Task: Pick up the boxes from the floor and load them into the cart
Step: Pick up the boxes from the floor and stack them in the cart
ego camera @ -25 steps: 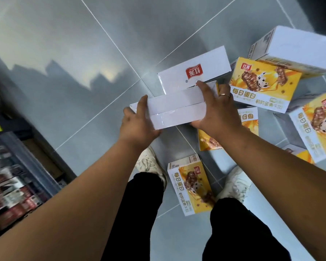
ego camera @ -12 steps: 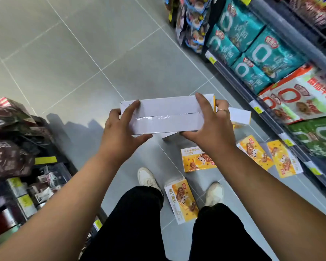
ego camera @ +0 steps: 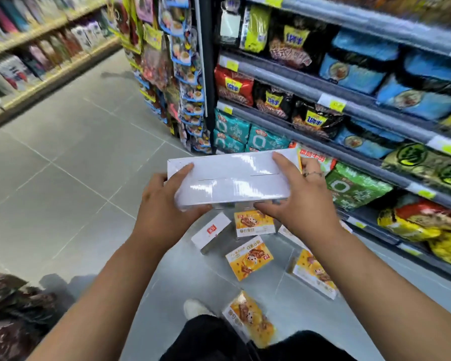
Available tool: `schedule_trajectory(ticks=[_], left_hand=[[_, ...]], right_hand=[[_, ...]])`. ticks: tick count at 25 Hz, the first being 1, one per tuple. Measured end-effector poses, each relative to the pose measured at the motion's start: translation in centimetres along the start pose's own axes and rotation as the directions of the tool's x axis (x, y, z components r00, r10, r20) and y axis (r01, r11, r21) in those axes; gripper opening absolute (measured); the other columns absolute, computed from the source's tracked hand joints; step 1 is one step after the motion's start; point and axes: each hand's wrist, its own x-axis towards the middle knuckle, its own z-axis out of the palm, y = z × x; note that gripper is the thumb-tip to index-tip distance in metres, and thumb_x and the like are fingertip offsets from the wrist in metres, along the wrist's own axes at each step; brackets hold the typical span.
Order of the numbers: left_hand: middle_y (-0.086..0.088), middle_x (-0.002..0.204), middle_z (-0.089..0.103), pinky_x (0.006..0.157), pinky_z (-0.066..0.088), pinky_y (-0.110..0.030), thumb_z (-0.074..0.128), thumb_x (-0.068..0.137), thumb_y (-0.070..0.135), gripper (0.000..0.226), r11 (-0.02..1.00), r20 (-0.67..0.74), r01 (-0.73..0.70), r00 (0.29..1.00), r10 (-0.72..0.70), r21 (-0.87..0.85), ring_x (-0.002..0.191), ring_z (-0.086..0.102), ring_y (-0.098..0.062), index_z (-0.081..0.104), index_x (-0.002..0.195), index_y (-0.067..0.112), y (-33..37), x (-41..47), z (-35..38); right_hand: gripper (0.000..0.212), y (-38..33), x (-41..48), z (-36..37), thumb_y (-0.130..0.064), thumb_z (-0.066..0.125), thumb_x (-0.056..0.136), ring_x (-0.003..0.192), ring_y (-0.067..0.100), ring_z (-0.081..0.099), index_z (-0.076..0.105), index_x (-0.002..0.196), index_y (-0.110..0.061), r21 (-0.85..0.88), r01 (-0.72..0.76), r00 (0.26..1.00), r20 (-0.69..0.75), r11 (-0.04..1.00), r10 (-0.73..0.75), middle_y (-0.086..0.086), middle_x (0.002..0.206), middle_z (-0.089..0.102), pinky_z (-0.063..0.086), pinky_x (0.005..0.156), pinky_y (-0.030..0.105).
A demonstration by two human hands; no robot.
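I hold a white box (ego camera: 232, 178) level in front of me, its taped white underside facing up. My left hand (ego camera: 167, 207) grips its left end and my right hand (ego camera: 294, 196) grips its right end, thumbs on top. Several more boxes lie on the floor below: a white one with a red logo (ego camera: 211, 233) and yellow ones (ego camera: 249, 257), (ego camera: 254, 222), (ego camera: 314, 276), (ego camera: 248, 319). No cart is in view.
A shelf unit (ego camera: 349, 108) packed with snack bags runs along the right. A hanging display rack (ego camera: 177, 74) stands at its end. More shelves (ego camera: 37, 53) line the far left, and dark bags (ego camera: 13, 313) sit at lower left. Grey tiled floor (ego camera: 76, 165) lies ahead.
My view has risen from the floor to the aisle, and the held box has come up with both hands still on its ends. The boxes on the floor stay where they were.
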Motion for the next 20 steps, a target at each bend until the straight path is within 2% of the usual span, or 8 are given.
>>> schedule_trajectory(ticks=[2,5,7,10,13,16,20], left_hand=[[-0.002,0.121,0.046,0.1,0.043,-0.039,0.082,0.066,0.049,0.084,0.999,-0.027,-0.053,0.998,0.053,-0.013,0.114,0.049,-0.026,0.044,0.14,0.041,3.2,-1.5,0.1],[0.004,0.115,0.042,0.095,0.041,-0.029,0.08,0.071,0.046,0.078,0.992,-0.042,-0.122,0.992,0.12,-0.041,0.114,0.046,-0.021,0.044,0.139,0.042,8.2,-4.3,1.0],[0.005,0.119,0.043,0.094,0.038,-0.026,0.079,0.073,0.044,0.074,0.985,-0.042,-0.151,0.988,0.148,-0.078,0.116,0.043,-0.016,0.045,0.138,0.042,12.0,-6.9,1.6],[0.004,0.128,0.045,0.097,0.037,-0.029,0.078,0.072,0.047,0.07,0.969,-0.033,-0.216,0.976,0.214,-0.119,0.12,0.041,-0.014,0.048,0.135,0.042,17.9,-10.4,2.4],[0.009,0.119,0.044,0.098,0.036,-0.03,0.077,0.07,0.05,0.067,0.941,-0.037,-0.296,0.955,0.294,-0.165,0.121,0.042,-0.016,0.053,0.132,0.041,23.2,-12.5,2.8],[0.013,0.117,0.043,0.097,0.037,-0.029,0.075,0.069,0.053,0.066,0.897,-0.033,-0.394,0.918,0.395,-0.2,0.115,0.041,-0.008,0.055,0.13,0.039,28.1,-13.3,3.2],[0.015,0.12,0.04,0.099,0.038,-0.034,0.074,0.072,0.05,0.062,0.846,0.063,-0.474,0.863,0.501,-0.244,0.112,0.036,-0.004,0.053,0.13,0.039,33.6,-13.8,5.2]], right_hand=[[0.091,1.3,-2.1,-3.7,-0.054,0.079,0.064,0.125,0.034,0.04,0.039,0.144,-0.035,-0.017,-0.018,0.999,-0.026,1.0,0.018,0.013,0.136,0.035,0.044,0.1,0.043],[0.088,3.6,-5.2,-8.8,-0.051,0.082,0.063,0.117,0.033,0.045,0.045,0.14,-0.033,-0.01,-0.022,0.994,-0.104,1.0,0.021,0.011,0.128,0.04,0.046,0.096,0.045],[0.086,5.5,-8.2,-12.7,-0.05,0.083,0.062,0.118,0.032,0.044,0.048,0.138,-0.031,0.014,-0.034,0.987,-0.157,0.999,0.036,0.011,0.127,0.041,0.044,0.098,0.044],[0.086,8.2,-13.0,-18.6,-0.053,0.082,0.062,0.121,0.029,0.042,0.046,0.138,-0.032,0.027,-0.086,0.973,-0.212,0.996,0.09,0.008,0.128,0.042,0.041,0.1,0.039],[0.088,9.9,-16.3,-23.9,-0.054,0.081,0.063,0.122,0.022,0.04,0.04,0.139,-0.036,0.066,-0.161,0.958,-0.23,0.985,0.172,0.003,0.132,0.04,0.039,0.098,0.034],[0.088,11.2,-19.2,-28.1,-0.053,0.081,0.064,0.124,0.018,0.039,0.037,0.139,-0.041,0.14,-0.226,0.918,-0.302,0.964,0.258,0.0,0.137,0.038,0.038,0.096,0.031],[0.087,13.0,-23.1,-31.3,-0.057,0.08,0.064,0.121,0.018,0.042,0.035,0.138,-0.044,0.157,-0.325,0.83,-0.425,0.933,0.361,0.0,0.134,0.039,0.038,0.088,0.029]])
